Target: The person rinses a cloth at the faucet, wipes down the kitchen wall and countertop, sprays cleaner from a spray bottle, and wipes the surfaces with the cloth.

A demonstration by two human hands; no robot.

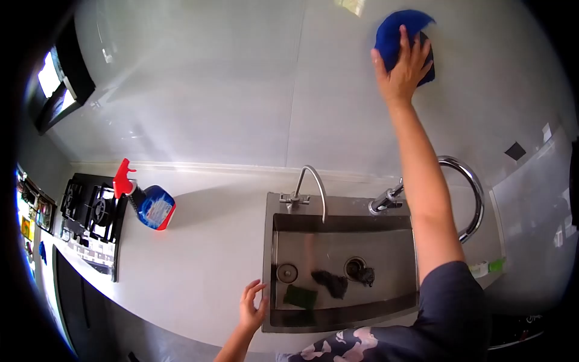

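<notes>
High on the grey wall panel [241,78], my right hand [405,71] presses a blue cloth [392,37] flat against the surface, fingers spread over it. Part of the cloth is folded and darker beside the fingers. Low down, my left hand [252,304] hovers by the left rim of the steel sink [268,253], its fingers loosely apart with nothing in them. Inside the sink lie a dark green scouring pad [300,297], a crumpled dark rag [330,282] and a small dark lump [364,276] by the drain.
A spray bottle with red trigger [155,207] stands on the white counter [205,253], near a black gas hob [93,208]. A thin tap [313,181] and a large chrome faucet [476,193] rise behind the sink; my right arm crosses in front of the faucet.
</notes>
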